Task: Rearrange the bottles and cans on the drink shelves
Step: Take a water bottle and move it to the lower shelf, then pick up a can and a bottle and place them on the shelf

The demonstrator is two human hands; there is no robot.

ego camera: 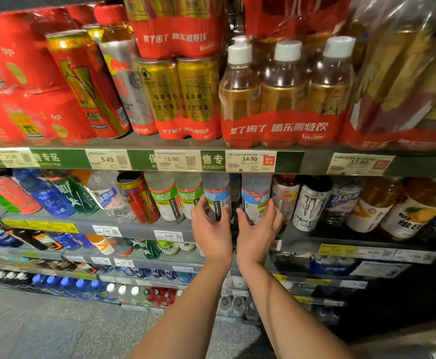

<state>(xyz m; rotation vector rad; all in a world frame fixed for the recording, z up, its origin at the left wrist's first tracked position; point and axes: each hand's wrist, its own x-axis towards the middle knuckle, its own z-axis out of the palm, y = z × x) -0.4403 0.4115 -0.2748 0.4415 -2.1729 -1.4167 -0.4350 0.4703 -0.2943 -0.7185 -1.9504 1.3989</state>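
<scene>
Evidently squaring the row, the left hand (210, 229) curls its grip round one blue-labelled bottle (215, 196) on the second shelf (144, 228); just right, the right hand (257, 230) grips its twin bottle (255, 198), labels facing outward.

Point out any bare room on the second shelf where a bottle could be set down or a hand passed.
One dark gap shows between the two blue-labelled bottles, the left bottle gripped by the left hand and the right bottle by the right hand. Leftward, the green-labelled bottles stand packed; rightward, the white Monster can and its neighbours crowd together.
</scene>
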